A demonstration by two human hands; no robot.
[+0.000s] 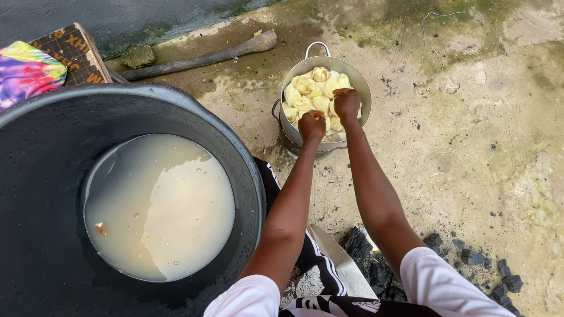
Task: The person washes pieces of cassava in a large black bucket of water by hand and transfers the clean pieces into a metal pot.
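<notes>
Now both hands reach into the pot (359, 82) on the ground, the left hand (311, 125) and right hand (346, 102) each curled over pale peeled pieces (305, 87), apparently arranging them, so any further shifting calls for a careful grip.

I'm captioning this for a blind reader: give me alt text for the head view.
Both hands, left hand and right hand, reach into a metal pot of pale peeled chunks on concrete ground. Beside it, a black basin holds cloudy water.
</notes>
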